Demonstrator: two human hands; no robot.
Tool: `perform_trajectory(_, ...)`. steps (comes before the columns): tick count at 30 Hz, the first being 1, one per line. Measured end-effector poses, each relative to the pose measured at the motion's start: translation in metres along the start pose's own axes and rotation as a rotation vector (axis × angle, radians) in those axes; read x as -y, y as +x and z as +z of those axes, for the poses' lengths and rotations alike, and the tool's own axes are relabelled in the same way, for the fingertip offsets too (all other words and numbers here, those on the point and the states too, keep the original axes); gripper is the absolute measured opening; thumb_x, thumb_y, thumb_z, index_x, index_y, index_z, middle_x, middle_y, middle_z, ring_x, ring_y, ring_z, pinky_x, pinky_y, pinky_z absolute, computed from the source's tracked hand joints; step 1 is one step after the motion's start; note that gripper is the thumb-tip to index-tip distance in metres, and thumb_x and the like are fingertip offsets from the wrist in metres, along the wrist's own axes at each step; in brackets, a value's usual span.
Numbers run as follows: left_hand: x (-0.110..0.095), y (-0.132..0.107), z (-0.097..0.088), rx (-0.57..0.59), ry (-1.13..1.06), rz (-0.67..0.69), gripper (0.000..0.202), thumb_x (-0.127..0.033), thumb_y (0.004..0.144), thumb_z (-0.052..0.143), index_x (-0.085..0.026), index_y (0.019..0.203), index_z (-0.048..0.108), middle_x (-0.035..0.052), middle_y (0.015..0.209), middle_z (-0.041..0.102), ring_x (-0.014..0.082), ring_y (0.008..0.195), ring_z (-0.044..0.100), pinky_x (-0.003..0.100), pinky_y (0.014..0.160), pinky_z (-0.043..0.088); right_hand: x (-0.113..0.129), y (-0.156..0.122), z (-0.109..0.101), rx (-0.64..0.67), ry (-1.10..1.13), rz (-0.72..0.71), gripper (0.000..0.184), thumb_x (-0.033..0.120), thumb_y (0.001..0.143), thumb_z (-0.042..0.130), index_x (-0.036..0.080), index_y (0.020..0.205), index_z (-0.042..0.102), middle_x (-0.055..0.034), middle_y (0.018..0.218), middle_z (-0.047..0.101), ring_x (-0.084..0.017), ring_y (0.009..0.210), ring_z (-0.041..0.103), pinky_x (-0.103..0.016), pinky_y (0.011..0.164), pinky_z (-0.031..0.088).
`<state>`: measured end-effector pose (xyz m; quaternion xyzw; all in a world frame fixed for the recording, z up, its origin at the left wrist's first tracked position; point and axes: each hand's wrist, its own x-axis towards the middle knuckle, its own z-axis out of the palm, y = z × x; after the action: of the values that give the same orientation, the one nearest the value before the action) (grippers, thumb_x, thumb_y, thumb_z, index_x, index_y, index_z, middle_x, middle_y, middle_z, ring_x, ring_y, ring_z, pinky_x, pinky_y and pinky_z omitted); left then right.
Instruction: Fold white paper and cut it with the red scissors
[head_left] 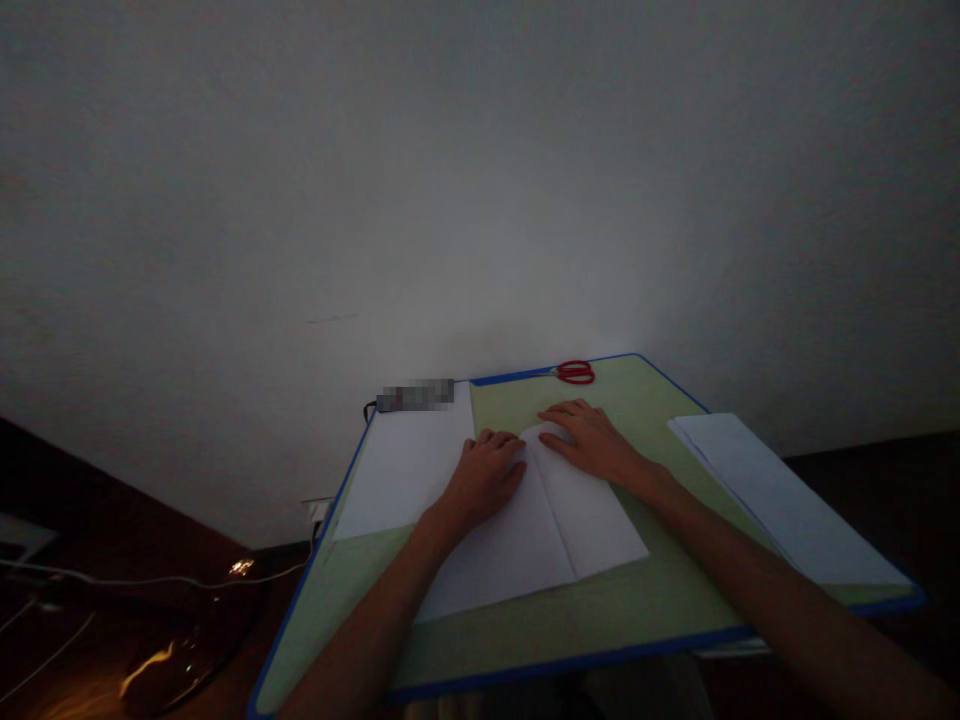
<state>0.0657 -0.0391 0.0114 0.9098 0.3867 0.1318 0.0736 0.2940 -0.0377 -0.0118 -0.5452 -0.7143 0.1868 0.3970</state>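
A white sheet of paper [517, 550] with a lengthwise crease lies on the green tabletop [540, 625], its near edge toward me. My left hand [491, 472] rests on its far left part, fingers curled over the paper and thumb bent in. At the far right edge, my right hand [591, 440] has its fingers reaching past the paper and its thumb on top, with the edge between them. Both hands touch the sheet close to each other, on either side of the crease. Their fingertips partly hide its far edge.
Red-handled scissors [575, 373] lie at the table's back edge. Another white sheet [409, 470] is at the left, with a blurred dark object [415, 396] on its far end. A paper stack [787, 505] sits at the right. A white cable [187, 582] runs left of the table.
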Motion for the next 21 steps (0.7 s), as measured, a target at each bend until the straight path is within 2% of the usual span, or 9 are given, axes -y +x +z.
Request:
perform_trajectory(2,0.001,0.0,0.0,-0.01,-0.017,-0.023,0.035,-0.024,0.095,0.057,-0.022,0.13,0.063,0.014,0.134,0.065,0.0346,0.122,0.055,0.051,0.097,0.043,0.0,0.002,0.001,-0.064,0.085,0.062,0.037,0.039,0.081,0.077,0.027,0.116,0.073,-0.0111,0.124,0.067,-0.034,0.123,0.056,-0.057,0.115,0.035)
perform_trajectory(4,0.002,-0.001,0.0,-0.019,-0.021,-0.034,0.034,-0.025,0.095,0.058,-0.022,0.128,0.064,0.014,0.132,0.065,0.0349,0.12,0.055,0.051,0.097,0.044,0.001,0.005,0.0,-0.144,0.193,0.142,0.046,0.046,0.083,0.073,0.025,0.124,0.068,-0.0132,0.13,0.062,-0.031,0.115,0.063,-0.053,0.107,0.046)
perform_trajectory(7,0.001,-0.002,0.002,-0.025,-0.013,-0.02,0.028,-0.026,0.096,0.058,-0.021,0.122,0.068,0.0144,0.13,0.064,0.0346,0.119,0.055,0.051,0.096,0.046,0.004,0.011,-0.004,-0.216,0.385,0.234,0.05,0.057,0.092,0.056,0.029,0.134,0.055,-0.0126,0.141,0.054,-0.026,0.106,0.069,-0.044,0.085,0.061)
perform_trajectory(9,0.001,-0.002,0.005,-0.035,-0.011,-0.01,0.027,-0.027,0.097,0.057,-0.019,0.119,0.069,0.0156,0.128,0.063,0.0347,0.119,0.054,0.051,0.096,0.046,0.007,0.014,-0.005,-0.208,0.489,0.244,0.043,0.054,0.099,0.042,0.032,0.135,0.051,-0.01,0.142,0.054,-0.024,0.106,0.071,-0.04,0.078,0.064)
perform_trajectory(11,0.001,-0.001,0.008,-0.05,-0.038,-0.007,0.027,-0.027,0.097,0.056,-0.017,0.119,0.069,0.0164,0.126,0.062,0.034,0.117,0.054,0.051,0.098,0.046,0.01,0.014,-0.002,-0.165,0.538,0.226,0.036,0.045,0.099,0.04,0.03,0.128,0.054,-0.0093,0.137,0.059,-0.023,0.105,0.072,-0.04,0.079,0.064)
perform_trajectory(14,0.005,0.001,0.013,-0.099,-0.199,-0.031,0.031,-0.02,0.094,0.057,-0.017,0.122,0.067,0.0151,0.122,0.063,0.0316,0.116,0.055,0.05,0.104,0.044,0.012,0.01,0.007,-0.082,0.494,0.179,0.027,0.032,0.088,0.058,0.024,0.113,0.065,-0.0097,0.122,0.067,-0.023,0.1,0.073,-0.041,0.083,0.063)
perform_trajectory(16,0.009,0.003,0.015,-0.133,-0.306,-0.061,0.039,-0.015,0.088,0.061,-0.017,0.127,0.064,0.0143,0.119,0.064,0.0313,0.115,0.056,0.049,0.105,0.044,0.011,0.006,0.013,-0.051,0.397,0.144,0.032,0.027,0.08,0.068,0.023,0.112,0.068,-0.0101,0.122,0.065,-0.024,0.101,0.07,-0.043,0.087,0.061)
perform_trajectory(18,0.011,0.004,0.014,-0.147,-0.356,-0.067,0.04,-0.013,0.086,0.061,-0.018,0.125,0.064,0.0137,0.117,0.067,0.0305,0.113,0.059,0.047,0.103,0.046,0.011,0.003,0.019,-0.042,0.269,0.121,0.044,0.028,0.076,0.075,0.022,0.119,0.068,-0.0116,0.123,0.063,-0.026,0.104,0.065,-0.048,0.095,0.055)
perform_trajectory(21,0.015,0.007,0.009,-0.152,-0.499,-0.107,0.028,-0.019,0.089,0.059,-0.02,0.116,0.067,0.0105,0.11,0.072,0.0265,0.102,0.066,0.037,0.091,0.051,0.012,-0.002,0.025,-0.021,0.08,0.104,0.053,0.038,0.076,0.081,0.018,0.124,0.069,-0.0145,0.117,0.063,-0.032,0.112,0.057,-0.056,0.106,0.042)
